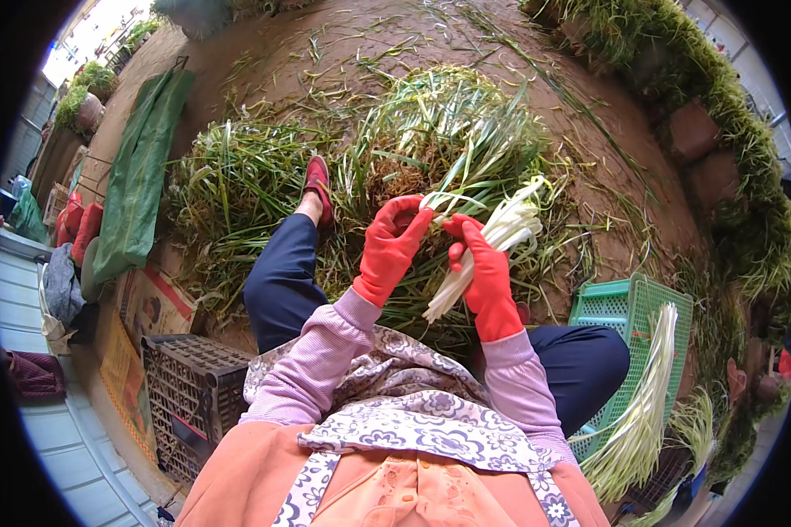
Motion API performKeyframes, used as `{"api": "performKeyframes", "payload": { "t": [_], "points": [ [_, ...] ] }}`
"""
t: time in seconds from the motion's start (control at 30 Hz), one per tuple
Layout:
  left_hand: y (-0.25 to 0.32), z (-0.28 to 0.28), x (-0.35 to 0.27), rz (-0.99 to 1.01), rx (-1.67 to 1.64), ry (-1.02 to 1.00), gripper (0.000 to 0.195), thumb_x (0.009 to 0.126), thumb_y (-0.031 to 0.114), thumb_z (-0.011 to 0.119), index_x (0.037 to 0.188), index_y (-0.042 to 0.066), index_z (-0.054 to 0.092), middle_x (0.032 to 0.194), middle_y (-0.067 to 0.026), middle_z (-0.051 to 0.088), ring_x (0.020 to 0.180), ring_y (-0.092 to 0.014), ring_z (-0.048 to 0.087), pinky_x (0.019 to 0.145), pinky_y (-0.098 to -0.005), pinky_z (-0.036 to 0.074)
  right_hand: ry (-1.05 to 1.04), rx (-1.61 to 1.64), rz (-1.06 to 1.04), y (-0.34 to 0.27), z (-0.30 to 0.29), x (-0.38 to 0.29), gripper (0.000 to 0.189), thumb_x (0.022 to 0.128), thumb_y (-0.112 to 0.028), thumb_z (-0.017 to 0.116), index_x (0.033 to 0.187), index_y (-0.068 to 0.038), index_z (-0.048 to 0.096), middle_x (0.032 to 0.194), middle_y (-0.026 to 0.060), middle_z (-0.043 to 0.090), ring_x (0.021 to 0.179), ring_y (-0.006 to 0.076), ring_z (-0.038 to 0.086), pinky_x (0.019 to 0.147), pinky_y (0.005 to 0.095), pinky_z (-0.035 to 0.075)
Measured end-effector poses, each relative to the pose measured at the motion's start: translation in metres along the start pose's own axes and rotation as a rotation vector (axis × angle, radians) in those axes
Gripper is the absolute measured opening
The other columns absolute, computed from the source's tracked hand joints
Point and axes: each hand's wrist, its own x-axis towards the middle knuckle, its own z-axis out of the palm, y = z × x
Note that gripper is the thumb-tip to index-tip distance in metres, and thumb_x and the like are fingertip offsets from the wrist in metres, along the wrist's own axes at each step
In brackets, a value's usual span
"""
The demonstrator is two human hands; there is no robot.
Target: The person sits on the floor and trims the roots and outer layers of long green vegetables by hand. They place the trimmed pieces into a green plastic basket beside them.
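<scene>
Both my hands wear red rubber gloves and meet above a heap of cut greens (448,125). Between the thumb and forefinger of my left hand (393,247) a thin pale stalk (458,197) is pinched. A bundle of white-stemmed leafy stalks (511,221) lies slantwise in my right hand (488,283), its white ends pointing down towards my lap. The right fingertips are close to the pinched stalk; whether they touch it, I cannot tell. Brown roots (392,178) show in the heap below. A floral apron (428,421) covers my lap.
At my right, a green plastic basket (600,309) stands with long pale stalks (646,408) lying over it. A dark plastic crate (194,388) is at my left, and a green woven sack (142,171) lies beyond. Stacked greens (685,59) line the right side.
</scene>
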Motion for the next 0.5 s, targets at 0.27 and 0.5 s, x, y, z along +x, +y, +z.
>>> {"api": "performKeyframes", "payload": {
  "t": [0.27, 0.5],
  "points": [
    [-0.001, -0.001, 0.004, 0.312, 0.365, -0.256, 0.035, 0.086, -0.004, 0.060, 0.120, 0.005, 0.056, 0.115, -0.0055, 0.064, 0.106, -0.014, 0.061, 0.082, -0.0244, 0.049, 0.209, -0.121, 0.015, 0.001, -0.004, 0.019, 0.025, 0.090, -0.025, 0.066, 0.101, -0.002, 0.064, 0.072, 0.0031, 0.057, 0.049, 0.0090, 0.048, 0.042, 0.0251, 0.039],
    [-0.028, 0.004, 0.026, 0.512, 0.658, -0.203, 0.043, 0.078, -0.001, 0.069, 0.119, 0.007, 0.059, 0.116, -0.0092, 0.063, 0.110, -0.026, 0.059, 0.094, -0.0343, 0.046, 0.099, -0.183, -0.105, 0.000, -0.018, 0.020, 0.024, 0.086, -0.022, 0.071, 0.096, -0.002, 0.062, 0.074, 0.0041, 0.060, 0.049, 0.0089, 0.052, 0.042, 0.0240, 0.043]
  ]
}}
